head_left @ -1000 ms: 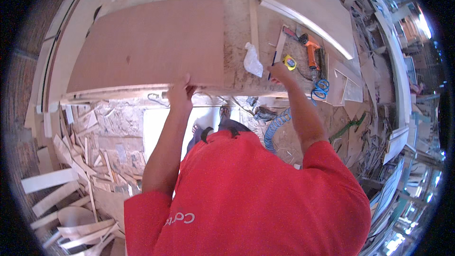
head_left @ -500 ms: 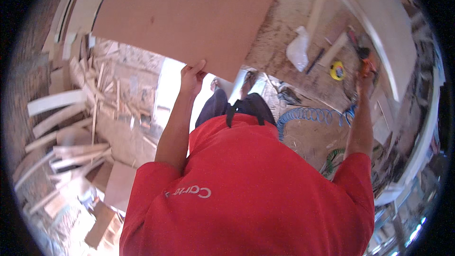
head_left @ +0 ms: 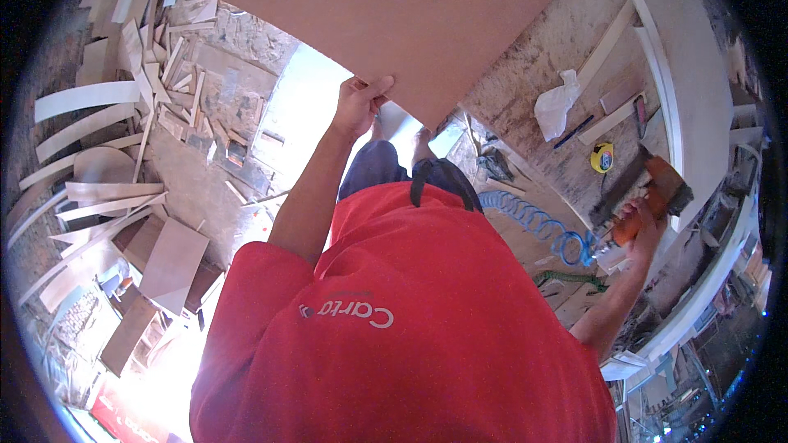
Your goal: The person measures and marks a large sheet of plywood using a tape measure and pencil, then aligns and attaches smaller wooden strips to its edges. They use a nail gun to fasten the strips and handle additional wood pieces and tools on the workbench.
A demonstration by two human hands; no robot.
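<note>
From the head view, we've got the left hand [head_left: 359,104] pinching the near edge of the brown panel [head_left: 394,25], thumb on top, and the right hand [head_left: 644,230] wrapped round the orange tool [head_left: 662,174], out at our right! The panel reaches up and away from the left grip, its held edge slanting down rightward to a near corner; its far end is cut off, so we can't call the long axis. The tool sits well apart, right of that corner. Between them on the workbench [head_left: 525,74]: plastic bag [head_left: 556,105], dark pen [head_left: 574,131], yellow tape measure [head_left: 602,157]. The blue coiled hose [head_left: 497,201] loops towards the tool, and a white strip [head_left: 661,74] runs just beyond it.
</note>
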